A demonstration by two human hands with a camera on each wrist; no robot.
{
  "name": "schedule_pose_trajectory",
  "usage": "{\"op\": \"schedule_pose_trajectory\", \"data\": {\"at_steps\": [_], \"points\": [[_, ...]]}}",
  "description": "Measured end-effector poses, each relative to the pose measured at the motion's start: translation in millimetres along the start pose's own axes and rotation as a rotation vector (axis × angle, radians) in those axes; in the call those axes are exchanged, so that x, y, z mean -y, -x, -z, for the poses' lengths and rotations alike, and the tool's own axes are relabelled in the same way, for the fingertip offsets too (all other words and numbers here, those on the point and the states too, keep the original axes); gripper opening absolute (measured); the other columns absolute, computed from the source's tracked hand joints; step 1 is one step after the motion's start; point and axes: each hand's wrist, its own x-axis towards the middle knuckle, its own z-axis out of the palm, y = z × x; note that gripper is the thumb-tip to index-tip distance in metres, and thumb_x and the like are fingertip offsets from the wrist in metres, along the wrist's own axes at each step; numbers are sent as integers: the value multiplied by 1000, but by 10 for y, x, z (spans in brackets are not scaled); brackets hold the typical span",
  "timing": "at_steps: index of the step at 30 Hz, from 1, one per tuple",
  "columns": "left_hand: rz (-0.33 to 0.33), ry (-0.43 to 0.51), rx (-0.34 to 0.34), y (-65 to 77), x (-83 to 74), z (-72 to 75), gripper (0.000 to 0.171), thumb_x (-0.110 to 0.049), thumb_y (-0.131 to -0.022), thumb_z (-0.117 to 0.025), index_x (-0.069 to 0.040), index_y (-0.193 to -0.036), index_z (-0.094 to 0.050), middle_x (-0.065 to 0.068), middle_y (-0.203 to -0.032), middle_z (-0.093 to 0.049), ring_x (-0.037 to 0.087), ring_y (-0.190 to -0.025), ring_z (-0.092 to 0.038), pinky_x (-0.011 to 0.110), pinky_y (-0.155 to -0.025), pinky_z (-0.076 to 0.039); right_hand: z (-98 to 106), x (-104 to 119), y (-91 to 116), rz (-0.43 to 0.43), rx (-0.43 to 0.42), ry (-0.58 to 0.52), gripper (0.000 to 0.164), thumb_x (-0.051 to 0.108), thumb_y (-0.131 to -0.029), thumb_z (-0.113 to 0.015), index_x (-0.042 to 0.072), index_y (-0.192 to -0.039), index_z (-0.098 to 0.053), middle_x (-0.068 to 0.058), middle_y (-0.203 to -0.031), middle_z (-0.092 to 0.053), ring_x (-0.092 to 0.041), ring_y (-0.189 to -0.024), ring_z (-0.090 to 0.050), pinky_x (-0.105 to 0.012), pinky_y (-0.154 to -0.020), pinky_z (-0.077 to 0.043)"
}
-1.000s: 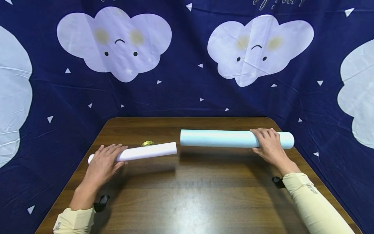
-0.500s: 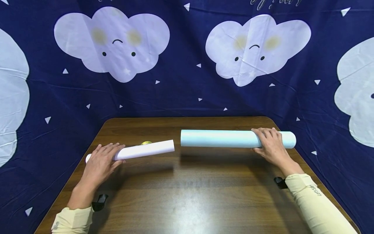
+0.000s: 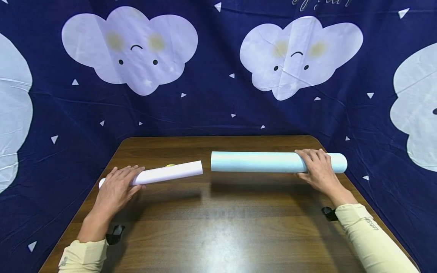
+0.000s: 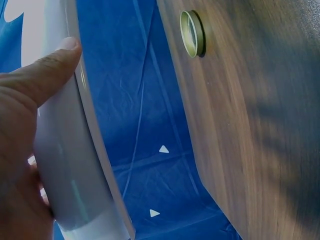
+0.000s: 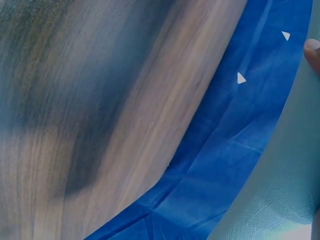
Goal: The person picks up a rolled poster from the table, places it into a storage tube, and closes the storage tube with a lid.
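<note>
In the head view my left hand (image 3: 116,189) grips a slim white paper roll (image 3: 167,173) near its left end. That roll slants up toward the right, and its loose outer edge shows in the left wrist view beside my thumb. My right hand (image 3: 318,170) holds a thicker light blue tube (image 3: 252,162) near its rounded right end. The blue tube lies almost level, its left end facing the white roll's right end across a small gap. Shadows fall on the table below both. The right wrist view shows only one fingertip (image 5: 313,52) of that hand on the blue tube.
A gold tape ring (image 4: 191,34) stands on the wooden table (image 3: 218,223), mostly hidden behind the white roll in the head view. A dark blue cloth (image 3: 218,76) with white clouds hangs behind the table and at its sides.
The white roll has shifted slightly left with my left hand and its right end has risen, covering more of the gold ring. The blue tube has edged slightly right.
</note>
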Motion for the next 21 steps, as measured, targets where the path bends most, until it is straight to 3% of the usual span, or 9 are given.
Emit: {"op": "schedule_pose_trajectory", "data": {"at_steps": [21], "points": [[12, 4, 8, -59, -42, -24, 60, -23, -68, -81, -13, -122, -59, 17, -115, -66, 38, -97, -62, 52, -75, -43, 22, 29, -16, 32, -10, -17, 85, 14, -52, -90, 10, -128, -51, -17, -117, -56, -42, -108, -47, -64, -97, -29]]}}
